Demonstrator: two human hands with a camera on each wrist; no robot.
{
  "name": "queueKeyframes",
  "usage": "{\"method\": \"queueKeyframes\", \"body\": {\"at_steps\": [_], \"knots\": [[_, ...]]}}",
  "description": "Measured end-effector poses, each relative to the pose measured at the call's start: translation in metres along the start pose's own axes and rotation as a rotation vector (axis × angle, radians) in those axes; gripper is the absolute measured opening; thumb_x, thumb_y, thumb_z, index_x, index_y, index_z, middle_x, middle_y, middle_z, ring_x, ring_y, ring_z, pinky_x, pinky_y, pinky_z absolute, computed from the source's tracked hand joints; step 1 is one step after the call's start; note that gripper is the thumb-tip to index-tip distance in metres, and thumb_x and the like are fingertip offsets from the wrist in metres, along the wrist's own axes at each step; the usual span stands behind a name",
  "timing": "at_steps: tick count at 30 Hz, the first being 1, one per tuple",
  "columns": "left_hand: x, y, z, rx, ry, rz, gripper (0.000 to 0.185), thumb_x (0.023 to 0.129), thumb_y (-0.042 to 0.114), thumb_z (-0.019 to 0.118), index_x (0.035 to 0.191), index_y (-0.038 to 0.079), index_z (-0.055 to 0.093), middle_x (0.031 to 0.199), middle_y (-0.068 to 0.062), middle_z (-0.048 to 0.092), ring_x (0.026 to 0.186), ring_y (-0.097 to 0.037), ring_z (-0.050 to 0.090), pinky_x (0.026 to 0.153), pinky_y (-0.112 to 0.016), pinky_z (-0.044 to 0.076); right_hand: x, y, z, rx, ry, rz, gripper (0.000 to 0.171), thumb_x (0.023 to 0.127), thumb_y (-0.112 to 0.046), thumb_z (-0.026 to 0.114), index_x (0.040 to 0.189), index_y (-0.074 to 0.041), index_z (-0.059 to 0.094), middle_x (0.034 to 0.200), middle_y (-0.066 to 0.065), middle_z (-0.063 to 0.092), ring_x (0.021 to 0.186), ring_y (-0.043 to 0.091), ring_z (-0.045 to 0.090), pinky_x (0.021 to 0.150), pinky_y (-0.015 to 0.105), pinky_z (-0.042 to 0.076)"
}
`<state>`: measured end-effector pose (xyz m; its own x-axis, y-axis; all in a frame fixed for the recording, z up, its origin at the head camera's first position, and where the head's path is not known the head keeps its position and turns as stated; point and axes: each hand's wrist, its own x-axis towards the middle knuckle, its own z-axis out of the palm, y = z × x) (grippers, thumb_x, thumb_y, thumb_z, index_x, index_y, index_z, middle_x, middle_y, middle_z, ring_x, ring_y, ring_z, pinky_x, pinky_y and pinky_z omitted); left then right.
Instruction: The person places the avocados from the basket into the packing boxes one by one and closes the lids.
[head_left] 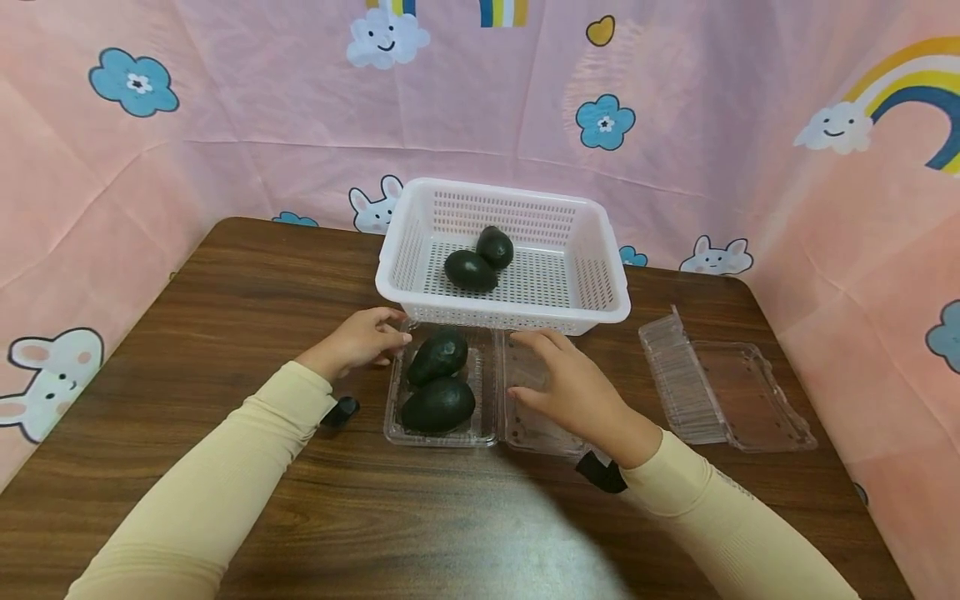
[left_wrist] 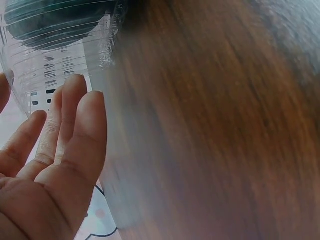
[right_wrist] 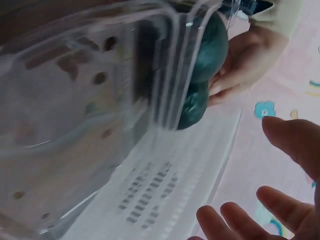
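Two dark green avocados [head_left: 438,406] lie one in front of the other in the base of a clear plastic clamshell box [head_left: 484,421]. Its lid [head_left: 536,432] is folded out flat to the right. By the base's left wall is my left hand [head_left: 363,342], fingers extended and holding nothing; whether they touch the wall I cannot tell. My right hand [head_left: 573,387] hovers over the lid, thumb and fingers spread, nothing between them. The right wrist view shows the lid with its round vent holes [right_wrist: 100,78] and the avocados [right_wrist: 212,47] beyond it.
Behind the box stands a white slotted basket [head_left: 615,308] holding two more avocados [head_left: 471,271]. Another clear clamshell box [head_left: 738,396] lies unfolded at the right of the wooden table [head_left: 300,517]. A patterned cloth [head_left: 480,100] hangs round the back and sides.
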<state>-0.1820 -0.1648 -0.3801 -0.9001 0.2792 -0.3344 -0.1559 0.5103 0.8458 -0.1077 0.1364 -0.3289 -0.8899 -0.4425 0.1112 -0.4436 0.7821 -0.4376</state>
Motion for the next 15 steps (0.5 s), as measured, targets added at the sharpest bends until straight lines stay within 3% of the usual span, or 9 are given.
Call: {"method": "queueKeyframes", "body": {"at_steps": [8, 15], "knots": [[-0.002, 0.000, 0.001, 0.014, 0.003, 0.005, 0.046, 0.099, 0.015, 0.054, 0.140, -0.004, 0.041, 0.113, -0.021, 0.064, 0.093, -0.020, 0.062, 0.079, -0.038, 0.054, -0.022, 0.024, 0.000, 0.059, -0.044, 0.138, 0.065, 0.083, -0.022, 0.078, 0.139, -0.006, 0.049, 0.132, 0.014, 0.052, 0.115, 0.031, 0.055, 0.089, 0.049, 0.049], [-0.003, 0.000, 0.002, 0.025, -0.001, 0.011, 0.046, 0.099, 0.015, 0.055, 0.139, -0.004, 0.042, 0.113, -0.021, 0.065, 0.094, -0.021, 0.062, 0.080, -0.039, 0.054, -0.036, 0.046, 0.004, 0.045, -0.077, 0.233, 0.062, 0.084, -0.023, 0.076, 0.137, -0.004, 0.050, 0.132, 0.019, 0.052, 0.110, 0.034, 0.058, 0.085, 0.050, 0.050]]}}
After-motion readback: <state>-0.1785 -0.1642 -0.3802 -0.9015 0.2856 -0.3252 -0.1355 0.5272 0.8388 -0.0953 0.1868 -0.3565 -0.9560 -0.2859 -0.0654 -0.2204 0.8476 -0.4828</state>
